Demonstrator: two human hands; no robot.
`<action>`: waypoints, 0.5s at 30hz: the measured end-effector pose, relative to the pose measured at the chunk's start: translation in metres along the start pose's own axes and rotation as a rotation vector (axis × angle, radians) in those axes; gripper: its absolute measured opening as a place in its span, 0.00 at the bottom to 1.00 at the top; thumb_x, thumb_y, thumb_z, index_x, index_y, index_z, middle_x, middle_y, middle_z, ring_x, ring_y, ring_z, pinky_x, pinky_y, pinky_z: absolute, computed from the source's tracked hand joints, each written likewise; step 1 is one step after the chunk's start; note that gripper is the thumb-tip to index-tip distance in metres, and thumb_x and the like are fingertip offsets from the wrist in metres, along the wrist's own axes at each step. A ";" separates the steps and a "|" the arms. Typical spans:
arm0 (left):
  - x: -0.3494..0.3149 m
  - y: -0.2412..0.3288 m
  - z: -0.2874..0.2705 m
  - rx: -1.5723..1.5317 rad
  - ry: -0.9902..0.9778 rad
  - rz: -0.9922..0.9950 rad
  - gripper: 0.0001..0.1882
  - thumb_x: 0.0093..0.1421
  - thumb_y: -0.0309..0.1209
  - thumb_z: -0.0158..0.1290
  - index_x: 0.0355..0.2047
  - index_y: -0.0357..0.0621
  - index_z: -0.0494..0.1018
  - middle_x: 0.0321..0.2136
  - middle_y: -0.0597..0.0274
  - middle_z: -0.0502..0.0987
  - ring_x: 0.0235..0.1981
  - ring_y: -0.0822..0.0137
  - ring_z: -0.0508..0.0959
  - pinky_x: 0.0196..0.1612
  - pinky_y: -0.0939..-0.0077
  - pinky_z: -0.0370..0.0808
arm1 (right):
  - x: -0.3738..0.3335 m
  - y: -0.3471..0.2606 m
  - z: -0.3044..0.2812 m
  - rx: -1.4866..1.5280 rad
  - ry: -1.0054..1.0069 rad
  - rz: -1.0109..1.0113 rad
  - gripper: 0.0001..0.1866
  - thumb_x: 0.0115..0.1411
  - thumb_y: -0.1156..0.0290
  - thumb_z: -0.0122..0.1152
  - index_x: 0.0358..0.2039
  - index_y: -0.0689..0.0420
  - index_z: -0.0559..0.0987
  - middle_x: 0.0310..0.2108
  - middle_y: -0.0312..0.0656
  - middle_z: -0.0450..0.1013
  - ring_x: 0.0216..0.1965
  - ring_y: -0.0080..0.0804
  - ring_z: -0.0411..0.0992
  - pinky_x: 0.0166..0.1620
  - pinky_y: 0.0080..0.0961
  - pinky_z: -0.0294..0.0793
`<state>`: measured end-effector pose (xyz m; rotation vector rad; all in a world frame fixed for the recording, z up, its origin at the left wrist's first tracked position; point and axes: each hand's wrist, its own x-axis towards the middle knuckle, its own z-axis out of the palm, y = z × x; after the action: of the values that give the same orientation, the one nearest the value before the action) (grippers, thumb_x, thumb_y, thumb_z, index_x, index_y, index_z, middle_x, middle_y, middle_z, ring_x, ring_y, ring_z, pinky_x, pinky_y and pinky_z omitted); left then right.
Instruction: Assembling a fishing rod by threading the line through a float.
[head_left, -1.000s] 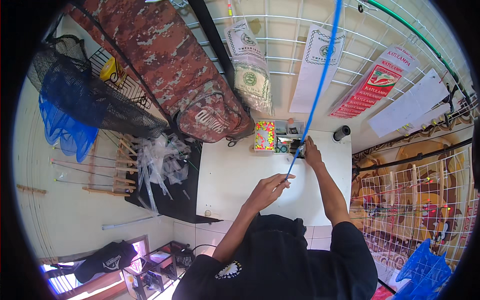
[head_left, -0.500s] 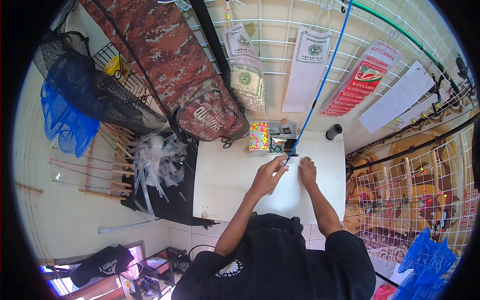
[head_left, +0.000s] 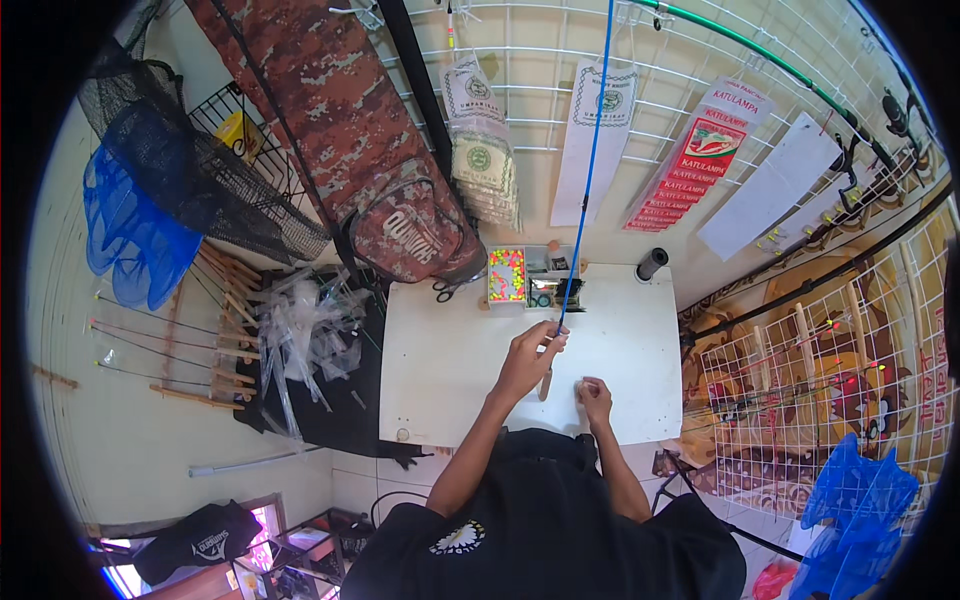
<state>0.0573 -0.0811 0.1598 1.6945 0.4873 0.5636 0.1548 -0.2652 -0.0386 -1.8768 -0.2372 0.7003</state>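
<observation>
At centre, the left hand (head_left: 525, 363) grips the blue rod (head_left: 596, 125), which reaches the top edge; a light, steady hold should serve. Lower, the right hand (head_left: 595, 398) curls (around what, I cannot tell).

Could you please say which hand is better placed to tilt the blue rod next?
Probably the left: the left hand holds the blue rod, while the right hand is apart from it.

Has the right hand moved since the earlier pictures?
Yes: judged against the box, the right hand has moved away, across the table toward its near edge.
</observation>
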 end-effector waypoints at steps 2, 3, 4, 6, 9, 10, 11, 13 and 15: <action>0.001 -0.001 0.001 0.052 0.024 -0.018 0.10 0.64 0.29 0.51 0.42 0.35 0.72 0.33 0.57 0.78 0.36 0.68 0.81 0.35 0.75 0.81 | -0.001 0.002 -0.002 0.057 -0.011 0.066 0.14 0.59 0.72 0.58 0.45 0.59 0.75 0.33 0.43 0.75 0.30 0.25 0.74 0.36 0.23 0.77; 0.002 0.000 0.001 0.057 0.014 -0.035 0.11 0.64 0.31 0.51 0.43 0.36 0.72 0.33 0.56 0.78 0.36 0.68 0.81 0.35 0.74 0.81 | -0.002 0.004 -0.003 0.092 -0.010 0.105 0.14 0.59 0.73 0.57 0.45 0.60 0.75 0.32 0.43 0.75 0.30 0.26 0.74 0.36 0.23 0.77; 0.002 0.000 0.001 0.057 0.011 -0.026 0.11 0.64 0.31 0.51 0.43 0.36 0.72 0.33 0.56 0.78 0.36 0.68 0.81 0.35 0.74 0.81 | -0.003 0.006 -0.004 0.127 -0.009 0.142 0.14 0.59 0.73 0.57 0.45 0.60 0.74 0.32 0.44 0.75 0.30 0.27 0.75 0.36 0.24 0.77; 0.003 0.003 0.000 0.060 0.018 -0.045 0.12 0.64 0.32 0.52 0.45 0.38 0.72 0.33 0.56 0.78 0.36 0.67 0.81 0.36 0.72 0.80 | -0.004 0.001 -0.006 0.120 -0.042 0.109 0.13 0.59 0.74 0.56 0.46 0.60 0.73 0.32 0.44 0.74 0.31 0.28 0.75 0.36 0.25 0.77; 0.000 0.006 -0.002 0.099 0.011 -0.051 0.14 0.64 0.33 0.52 0.48 0.41 0.71 0.33 0.56 0.78 0.36 0.66 0.81 0.37 0.70 0.79 | -0.009 -0.009 -0.008 0.200 -0.063 0.120 0.13 0.60 0.75 0.52 0.46 0.59 0.73 0.33 0.44 0.73 0.31 0.28 0.74 0.37 0.25 0.77; 0.000 0.007 -0.002 0.109 0.004 -0.057 0.15 0.63 0.33 0.53 0.48 0.41 0.71 0.33 0.56 0.78 0.36 0.65 0.81 0.38 0.70 0.78 | -0.007 -0.014 -0.009 0.199 -0.066 0.110 0.13 0.60 0.75 0.52 0.46 0.59 0.73 0.33 0.44 0.73 0.31 0.28 0.74 0.37 0.25 0.77; -0.001 0.009 -0.001 0.090 -0.008 -0.065 0.17 0.63 0.34 0.53 0.50 0.41 0.70 0.34 0.56 0.79 0.35 0.64 0.81 0.39 0.69 0.77 | -0.007 -0.018 -0.011 0.204 -0.074 0.114 0.13 0.60 0.76 0.51 0.46 0.59 0.73 0.33 0.44 0.73 0.31 0.28 0.74 0.37 0.24 0.77; 0.000 0.012 -0.001 0.093 -0.003 -0.055 0.18 0.62 0.33 0.54 0.51 0.41 0.68 0.36 0.55 0.79 0.36 0.64 0.81 0.39 0.69 0.78 | -0.007 -0.027 -0.017 0.258 -0.092 0.120 0.12 0.61 0.75 0.54 0.46 0.60 0.73 0.32 0.42 0.73 0.31 0.26 0.73 0.38 0.23 0.76; -0.003 0.012 0.000 0.097 0.064 0.014 0.22 0.61 0.32 0.56 0.54 0.40 0.66 0.41 0.54 0.77 0.38 0.63 0.81 0.42 0.68 0.77 | -0.010 -0.051 -0.020 0.323 -0.137 0.080 0.12 0.61 0.73 0.56 0.45 0.61 0.73 0.33 0.42 0.73 0.32 0.26 0.72 0.39 0.24 0.75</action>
<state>0.0553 -0.0847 0.1718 1.7778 0.5563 0.6144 0.1659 -0.2642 0.0153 -1.5391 -0.1277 0.8686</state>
